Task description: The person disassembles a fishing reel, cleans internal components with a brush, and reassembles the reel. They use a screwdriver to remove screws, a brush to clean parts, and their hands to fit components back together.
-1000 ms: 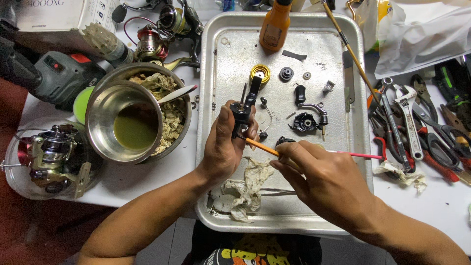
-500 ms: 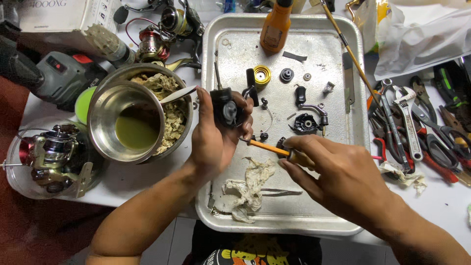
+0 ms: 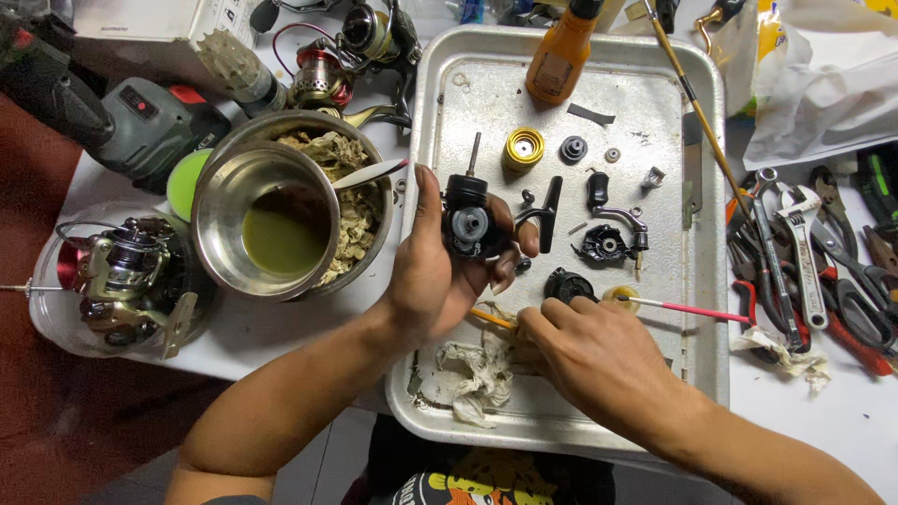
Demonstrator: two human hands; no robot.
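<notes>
Reel body (image 3: 466, 221) — in left hand (image 3: 435, 281)

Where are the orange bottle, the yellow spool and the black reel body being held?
orange bottle (image 3: 559, 58), head view, on its side wall
yellow spool (image 3: 523, 150), head view, on its top
black reel body (image 3: 468, 223), head view, on its front face

Black reel body (image 3: 470, 223) with a grey centre, held above a dull silver tray (image 3: 440, 103). Yellow spool (image 3: 523, 150); black small parts (image 3: 599, 245); orange bottle (image 3: 558, 58) with a black cap. Thin stick (image 3: 687, 310), pink with an orange end. Steel bowl (image 3: 220, 201) holding yellow-green liquid. Off-white rag (image 3: 475, 372). Red-handled pliers (image 3: 856, 327) on the white surface (image 3: 271, 332).
</notes>
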